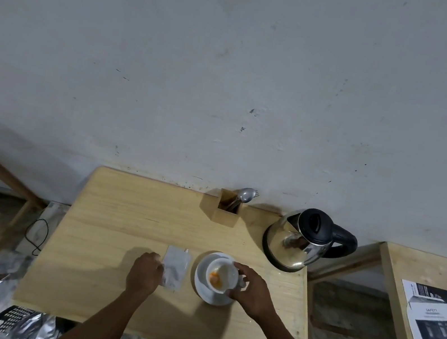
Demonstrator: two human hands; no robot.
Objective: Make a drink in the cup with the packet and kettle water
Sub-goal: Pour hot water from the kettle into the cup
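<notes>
A white cup (220, 275) with orange powder in its bottom stands on a white saucer (202, 282) on the wooden table (119, 220). My right hand (251, 289) grips the cup at its right side, over the handle. A silvery packet (176, 266) lies flat just left of the saucer. My left hand (144, 273) rests on the packet's left edge with its fingers curled; whether it grips the packet I cannot tell. A steel kettle (299, 241) with a black lid and handle stands at the back right of the table, apart from both hands.
A wooden holder (226, 209) with a spoon and fork stands at the table's back edge by the wall. To the right is a second table (394, 275) with printed sheets (437, 332). A black basket with foil (19, 324) sits on the floor at lower left.
</notes>
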